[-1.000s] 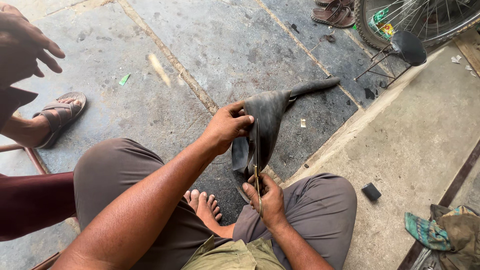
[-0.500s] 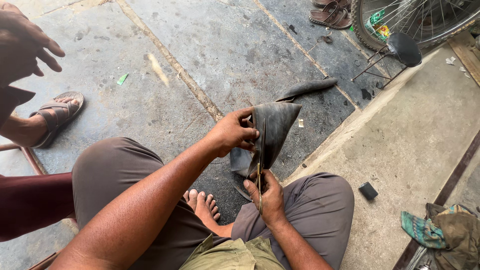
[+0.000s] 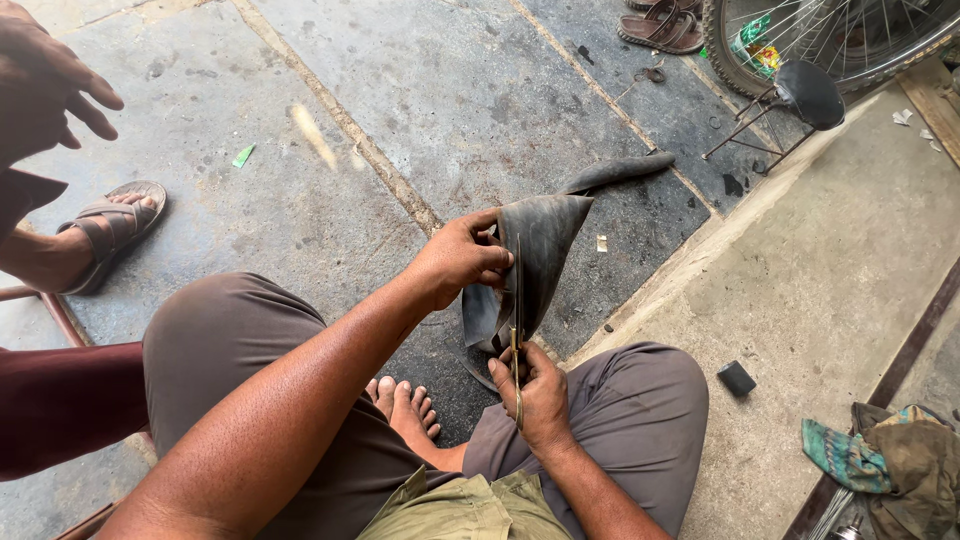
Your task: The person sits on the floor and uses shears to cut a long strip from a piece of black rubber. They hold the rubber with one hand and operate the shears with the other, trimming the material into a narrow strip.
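Note:
I sit cross-legged on a concrete floor. My left hand (image 3: 458, 258) pinches the edge of a black rubber inner tube (image 3: 548, 240), holding it spread and upright above my knees. My right hand (image 3: 540, 392) grips a pair of scissors (image 3: 517, 310) whose blades point up along the rubber, into the sheet. The far end of the inner tube trails across the dark floor slab towards the back right.
Another person sits at the left: a raised hand (image 3: 45, 90) and a sandalled foot (image 3: 110, 225). A bicycle wheel (image 3: 830, 40) with a stand, and sandals (image 3: 662, 28), lie at the top right. Crumpled rags (image 3: 885, 455) and a small black block (image 3: 737, 377) are at the right.
My left hand has lifted and spread the rubber wider, and more of the tube has been pulled off the floor. The scissor blades have moved further up into it.

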